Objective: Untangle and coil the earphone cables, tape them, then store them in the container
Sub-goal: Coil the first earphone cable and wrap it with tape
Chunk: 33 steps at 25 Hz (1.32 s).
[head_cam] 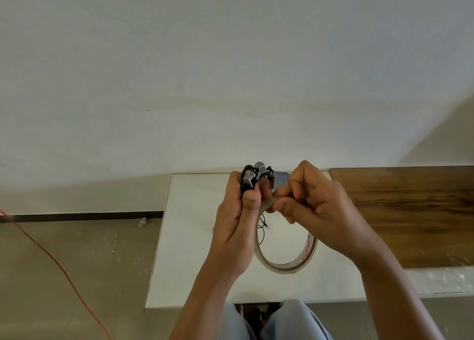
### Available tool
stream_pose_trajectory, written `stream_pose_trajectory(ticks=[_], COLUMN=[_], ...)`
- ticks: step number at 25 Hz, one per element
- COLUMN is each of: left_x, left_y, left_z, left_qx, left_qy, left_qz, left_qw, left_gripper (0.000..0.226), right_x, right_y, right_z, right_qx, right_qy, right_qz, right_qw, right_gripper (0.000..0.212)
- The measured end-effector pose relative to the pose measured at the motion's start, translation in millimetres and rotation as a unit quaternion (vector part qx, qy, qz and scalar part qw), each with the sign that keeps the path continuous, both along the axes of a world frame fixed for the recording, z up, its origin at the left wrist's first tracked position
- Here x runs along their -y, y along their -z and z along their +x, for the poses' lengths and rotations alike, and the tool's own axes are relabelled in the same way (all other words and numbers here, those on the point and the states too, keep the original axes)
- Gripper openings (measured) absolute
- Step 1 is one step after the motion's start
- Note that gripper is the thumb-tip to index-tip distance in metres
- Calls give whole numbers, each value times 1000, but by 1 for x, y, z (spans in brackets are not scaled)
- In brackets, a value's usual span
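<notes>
Closest to the lens I see knees in pale blue trousers (289, 319) at the bottom edge, tucked against the near edge of the white counter (189, 237). Both forearms reach up over it. The left hand (237, 219) is curled tight round a coiled bundle of black earphones (252, 176), with the grey earbuds poking out above the fingers and the thumb laid across the front. The right hand (315, 211) is closed too, its thumb and forefinger pinching the top of the tape roll (287, 262) just beside the left thumb. The roll hangs below the hands, tan with red lettering on its inner face. I cannot tell whether its lower rim rests on the counter. Through the ring I can make out a thin black cable (266, 226) with a jack plug lying on the counter. Behind the hands a grey container (280, 179) sits at the counter's far edge, mostly hidden. A brown wooden surface (410, 211) adjoins the counter on the right. An orange cord (51, 257) runs across the floor on the left.
</notes>
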<state>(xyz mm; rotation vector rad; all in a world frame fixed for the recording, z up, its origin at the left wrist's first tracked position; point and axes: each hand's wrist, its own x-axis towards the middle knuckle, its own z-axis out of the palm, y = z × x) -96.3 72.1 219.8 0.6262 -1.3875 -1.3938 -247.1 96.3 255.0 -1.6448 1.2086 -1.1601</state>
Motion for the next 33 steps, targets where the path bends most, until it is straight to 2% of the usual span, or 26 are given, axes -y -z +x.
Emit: stream_pose_trajectory(ticks=[6,10,13,16,18,22,23,25,27,29,31,33], left_x=[4,2,0,-4,-6,-6,-5,-5,-7,-9,-11,-12], left_y=[3,7,9,8,7,10,11,15,18,21,22,23], left_z=[-6,-8,-10,-6,-3,-2,-3,-3,-4,-7,-9,-9], left_qx=[-53,-20,-7,14,10,-35,-28,12,44,61,74,83], left_qy=[21,-17,-90,-96,-85,-88,-101,-134,-159,-172,-177,-180], left_qz=[42,40,113,154,129,106,104,91,77,68,65,59], left_qw=[998,999,989,983,988,990,989,987,983,981,979,978], left_gripper=[24,23,30,37,32,31,30,25,23,29,32,32], right_x=[0,3,7,12,14,11,8,0,-5,-4,-4,-3], right_y=[10,12,8,6,10,14,15,19,20,17,13,13], right_z=[7,5,-1,-4,-3,5,10,22,31,37,42,47], right_qx=[-7,-8,-23,-57,-61,-80,-61,33,159,265,293,307], right_qy=[35,28,31,33,45,148,174,237,285,248,194,194], right_qz=[-18,-16,-12,-46,-56,-116,-99,7,114,200,254,259], right_qw=[999,999,999,997,996,979,978,971,938,910,901,895], right_gripper=[32,33,32,24,18,16,14,13,13,14,27,28])
